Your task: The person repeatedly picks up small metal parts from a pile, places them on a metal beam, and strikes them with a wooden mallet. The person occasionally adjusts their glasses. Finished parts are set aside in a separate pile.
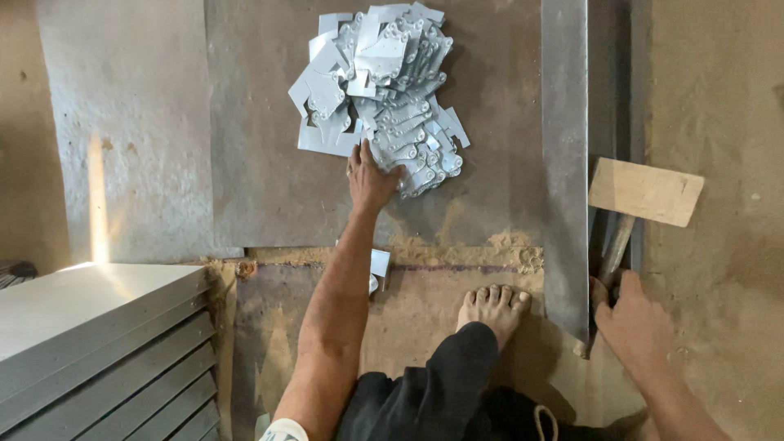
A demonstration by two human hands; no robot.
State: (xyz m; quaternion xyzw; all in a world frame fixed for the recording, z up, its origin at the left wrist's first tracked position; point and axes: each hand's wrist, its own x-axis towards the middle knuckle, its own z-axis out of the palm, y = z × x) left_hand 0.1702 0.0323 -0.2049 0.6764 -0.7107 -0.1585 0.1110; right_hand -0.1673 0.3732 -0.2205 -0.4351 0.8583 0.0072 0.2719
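Plates (384, 90) — thin stamped metal cut-outs — lie heaped on a steel sheet (261, 163) on the floor; they look light, stiff and sharp-edged, best lifted by their flat faces. Left hand (369, 180) rests spread on the heap's near edge, while right hand (633, 322) grips a mallet (645, 192) handle — beside a bare foot (494, 306).

Heaped shiny metal plates (384, 90); wooden mallet (641, 200) lying flat.

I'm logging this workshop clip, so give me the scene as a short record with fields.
Left hand: reaching into the heap of small cut silver sheet-metal pieces, fingers on its near edge
Right hand: grip around the handle of the wooden block-headed mallet
Surface: grey metal sheet on the floor
Nearby: long steel angle bar; bare foot; stacked grey metal panels
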